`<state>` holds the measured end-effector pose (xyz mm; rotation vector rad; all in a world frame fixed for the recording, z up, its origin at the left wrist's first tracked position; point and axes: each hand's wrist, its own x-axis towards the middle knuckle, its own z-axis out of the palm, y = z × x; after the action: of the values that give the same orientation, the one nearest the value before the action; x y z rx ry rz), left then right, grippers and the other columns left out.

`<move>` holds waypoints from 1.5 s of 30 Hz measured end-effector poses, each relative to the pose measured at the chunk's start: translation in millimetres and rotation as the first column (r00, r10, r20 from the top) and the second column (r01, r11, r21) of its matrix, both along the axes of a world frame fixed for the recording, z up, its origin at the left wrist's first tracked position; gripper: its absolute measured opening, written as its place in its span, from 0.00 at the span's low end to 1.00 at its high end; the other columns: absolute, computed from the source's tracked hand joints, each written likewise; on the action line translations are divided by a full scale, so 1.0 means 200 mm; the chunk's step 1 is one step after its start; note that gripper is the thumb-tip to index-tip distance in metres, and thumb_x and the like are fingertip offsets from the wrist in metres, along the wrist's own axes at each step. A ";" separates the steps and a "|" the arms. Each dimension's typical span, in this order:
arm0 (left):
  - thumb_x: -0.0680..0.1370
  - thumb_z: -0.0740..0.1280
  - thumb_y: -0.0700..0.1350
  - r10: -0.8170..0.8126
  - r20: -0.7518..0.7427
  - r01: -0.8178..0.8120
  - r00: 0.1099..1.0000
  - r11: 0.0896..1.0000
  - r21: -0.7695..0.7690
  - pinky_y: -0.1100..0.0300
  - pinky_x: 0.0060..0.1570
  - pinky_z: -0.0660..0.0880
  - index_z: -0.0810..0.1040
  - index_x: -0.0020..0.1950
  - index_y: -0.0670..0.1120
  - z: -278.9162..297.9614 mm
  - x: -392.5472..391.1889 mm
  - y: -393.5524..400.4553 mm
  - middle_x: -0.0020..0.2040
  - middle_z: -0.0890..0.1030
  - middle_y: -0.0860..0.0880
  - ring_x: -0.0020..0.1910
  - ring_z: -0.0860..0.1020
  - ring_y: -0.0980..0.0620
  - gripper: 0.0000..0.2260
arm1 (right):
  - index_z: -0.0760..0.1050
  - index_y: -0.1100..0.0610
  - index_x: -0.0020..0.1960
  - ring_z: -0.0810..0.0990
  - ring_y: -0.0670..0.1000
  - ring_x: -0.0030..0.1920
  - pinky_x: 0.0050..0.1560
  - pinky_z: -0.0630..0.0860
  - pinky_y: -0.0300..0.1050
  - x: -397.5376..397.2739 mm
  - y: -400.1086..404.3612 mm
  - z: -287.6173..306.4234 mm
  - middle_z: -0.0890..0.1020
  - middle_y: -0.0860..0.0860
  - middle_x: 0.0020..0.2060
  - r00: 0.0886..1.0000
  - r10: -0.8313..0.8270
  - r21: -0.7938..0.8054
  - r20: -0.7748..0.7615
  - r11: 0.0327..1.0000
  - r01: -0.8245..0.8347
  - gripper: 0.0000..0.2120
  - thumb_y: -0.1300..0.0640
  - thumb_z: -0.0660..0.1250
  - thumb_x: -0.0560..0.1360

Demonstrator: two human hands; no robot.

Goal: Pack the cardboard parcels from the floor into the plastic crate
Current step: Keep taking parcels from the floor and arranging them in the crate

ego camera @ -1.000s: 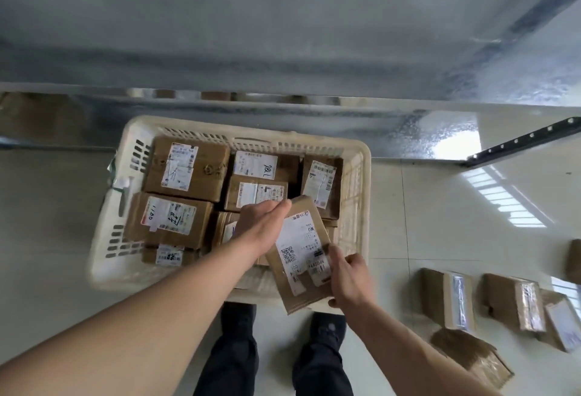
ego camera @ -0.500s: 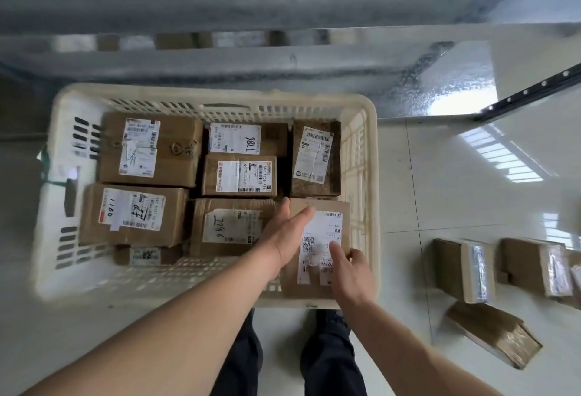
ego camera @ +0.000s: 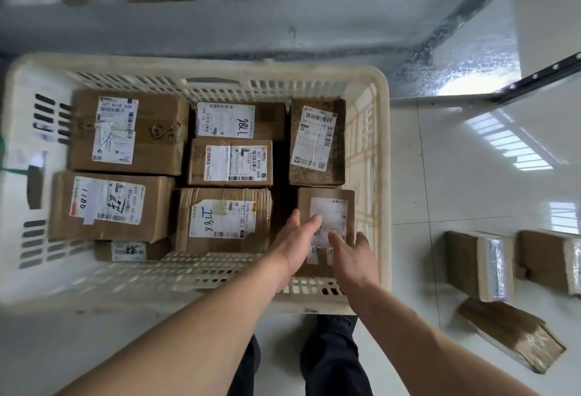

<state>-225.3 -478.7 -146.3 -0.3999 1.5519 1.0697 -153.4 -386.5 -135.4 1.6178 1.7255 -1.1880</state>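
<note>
From the head view I see the small cardboard parcel (ego camera: pixel 327 207) lying flat in the near right corner of the cream slotted plastic crate (ego camera: pixel 382 156). My left hand (ego camera: pixel 297 246) and right hand (ego camera: pixel 353 259) rest on its label, fingers straight, gripping nothing. It looks light and stiff, with glossy tape, so I judge its edges the best hold. Three more parcels (ego camera: pixel 479 265) wait on the tiles.

Matt cardboard parcels (ego camera: pixel 125 207) — plastic crate (ego camera: pixel 382 144) — glossy floor tiles (ego camera: pixel 471 191)

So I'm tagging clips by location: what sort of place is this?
Likely a parcel sorting or delivery depot: a plastic crate packed with labelled cardboard parcels, more parcels on a tiled floor.
</note>
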 end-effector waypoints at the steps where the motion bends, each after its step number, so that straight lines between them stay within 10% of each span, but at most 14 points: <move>1: 0.81 0.58 0.63 -0.006 -0.005 0.006 1.000 1.000 -0.002 0.46 0.75 0.52 0.48 0.82 0.55 -0.01 0.01 0.00 0.82 0.52 0.51 0.80 0.52 0.48 0.34 | 0.66 0.56 0.76 0.75 0.61 0.69 0.69 0.73 0.55 -0.01 0.00 -0.01 0.77 0.57 0.70 1.000 0.013 0.003 0.002 1.000 -0.013 0.29 0.42 0.63 0.81; 26: 0.82 0.58 0.61 -0.036 -0.125 0.035 0.991 0.999 -0.014 0.49 0.73 0.57 0.57 0.81 0.52 0.60 -0.15 0.02 0.81 0.59 0.49 0.78 0.59 0.44 0.29 | 0.64 0.59 0.79 0.68 0.57 0.76 0.76 0.65 0.54 -0.15 0.07 0.53 0.70 0.56 0.77 0.981 0.036 -0.058 -0.188 0.997 -0.047 0.30 0.45 0.61 0.83; 38: 0.78 0.68 0.57 -0.203 -0.446 0.170 0.872 0.979 -0.114 0.54 0.70 0.61 0.61 0.79 0.54 1.33 -0.11 0.05 0.79 0.63 0.51 0.77 0.61 0.49 0.32 | 0.67 0.57 0.77 0.78 0.54 0.66 0.58 0.70 0.38 -0.11 0.27 1.28 0.77 0.53 0.70 0.920 0.161 0.063 -0.357 0.987 -0.148 0.28 0.54 0.69 0.80; 45: 0.78 0.69 0.56 -0.229 -0.548 0.199 0.805 0.973 -0.114 0.50 0.72 0.63 0.62 0.79 0.56 1.75 -0.03 0.14 0.79 0.63 0.50 0.76 0.64 0.48 0.31 | 0.58 0.55 0.82 0.66 0.55 0.77 0.75 0.64 0.51 0.05 0.44 1.68 0.66 0.53 0.79 0.876 0.237 0.193 -0.421 0.967 -0.169 0.37 0.48 0.70 0.79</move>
<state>-232.1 -450.5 203.6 0.0790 2.0907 1.0176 -143.0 -299.3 200.9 1.2626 2.2560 -1.4257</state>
